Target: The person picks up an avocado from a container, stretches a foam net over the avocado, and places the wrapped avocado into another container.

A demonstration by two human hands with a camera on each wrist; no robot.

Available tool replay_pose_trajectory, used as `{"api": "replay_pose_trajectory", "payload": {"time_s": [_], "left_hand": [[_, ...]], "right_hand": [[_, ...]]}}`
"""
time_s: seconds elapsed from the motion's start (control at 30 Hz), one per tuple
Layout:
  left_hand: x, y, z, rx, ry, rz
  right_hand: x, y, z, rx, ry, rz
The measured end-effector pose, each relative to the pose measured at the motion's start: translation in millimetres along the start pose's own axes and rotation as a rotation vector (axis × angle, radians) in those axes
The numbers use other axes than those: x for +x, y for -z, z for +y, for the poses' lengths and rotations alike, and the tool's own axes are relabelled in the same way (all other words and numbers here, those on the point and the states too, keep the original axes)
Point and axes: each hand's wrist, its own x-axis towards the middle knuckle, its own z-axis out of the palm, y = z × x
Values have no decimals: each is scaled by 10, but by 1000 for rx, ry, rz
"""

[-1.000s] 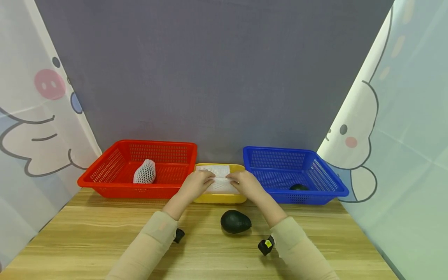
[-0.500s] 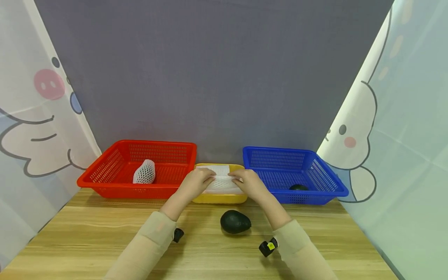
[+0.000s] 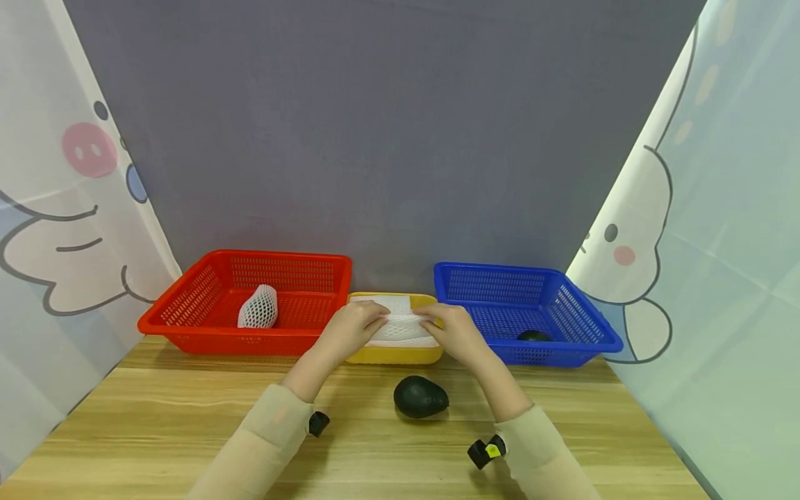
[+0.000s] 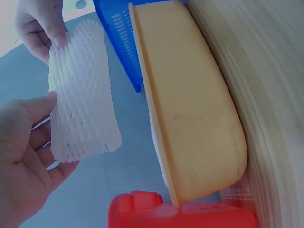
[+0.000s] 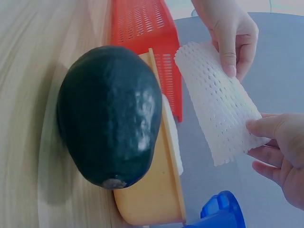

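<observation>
Between my two hands hangs a white foam net sleeve (image 3: 403,329), flat and wide, held just above the yellow bin (image 3: 394,355). My left hand (image 3: 353,325) pinches its upper edge on the left. My right hand (image 3: 456,333) pinches the same edge farther right. In the left wrist view the sleeve (image 4: 83,95) shows its mesh, with a thumb on the near face. A dark green avocado (image 3: 420,397) lies bare on the table in front of the bin, between my forearms. More white netting (image 3: 386,303) lies in the bin.
At the left stands a red basket (image 3: 244,340) with a net-covered fruit (image 3: 259,307) inside. On the right, a blue basket (image 3: 531,353) holds another dark fruit (image 3: 534,335), partly hidden by the rim. A grey cloth (image 3: 387,139) hangs behind the baskets.
Both hands have shifted slightly to the right, the right one farther, so the gap between them is wider. The held sleeve moves with them; the avocado and baskets stay put.
</observation>
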Motion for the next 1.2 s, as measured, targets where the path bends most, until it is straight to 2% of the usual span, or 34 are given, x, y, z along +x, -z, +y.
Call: {"api": "replay_pose_trajectory", "payload": {"time_s": [0.23,0.4,0.83,1.2], "left_hand": [[-46,24,58,-5,-52,29],[-89,23,89,-25,-65,39],[-204,15,177,-94,-36,70],[-252,-41,179,-147,-26,67]], "right_hand": [[-94,46,-49,37,19,43],[-165,55,-75,32,19,57],[-289,81,-120,99,72,133],[-355,69,-117,123,23,137]]}}
